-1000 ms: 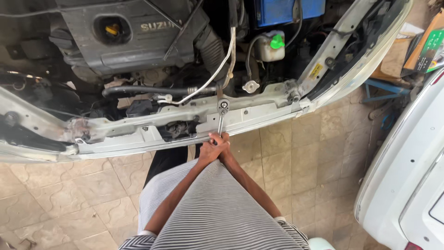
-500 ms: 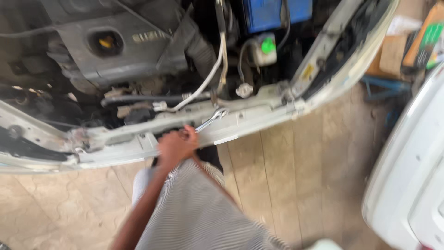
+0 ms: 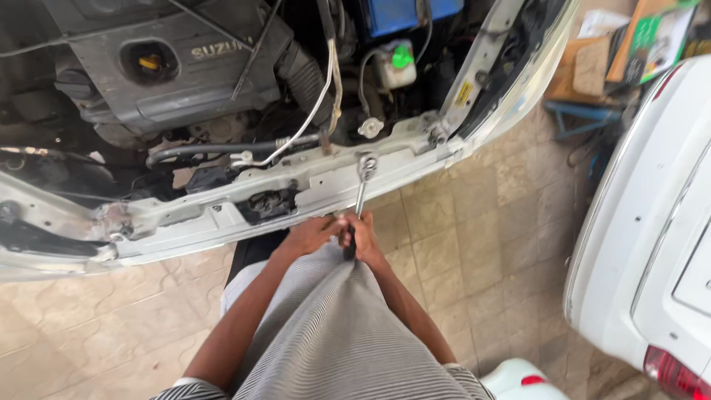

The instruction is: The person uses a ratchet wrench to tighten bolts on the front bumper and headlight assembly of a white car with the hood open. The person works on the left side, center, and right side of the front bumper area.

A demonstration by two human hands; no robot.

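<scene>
Ratchet wrench (image 3: 360,194) held upright, head seated on bolt of white front panel (image 3: 222,211) before engine (image 3: 170,67). Handle end gripped by both: left hand (image 3: 315,233) and right hand (image 3: 361,241), grips closed around it, touching.

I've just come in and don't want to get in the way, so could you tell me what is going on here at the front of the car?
A person in a striped shirt stands at the open engine bay of a white car. Both hands, the left hand and the right hand, grip the handle of a ratchet wrench. Its head sits on a bolt on the white front crossmember, with the handle pointing back toward the person. Behind it are the grey engine cover and a reservoir with a green cap. Another white car stands to the right.
</scene>
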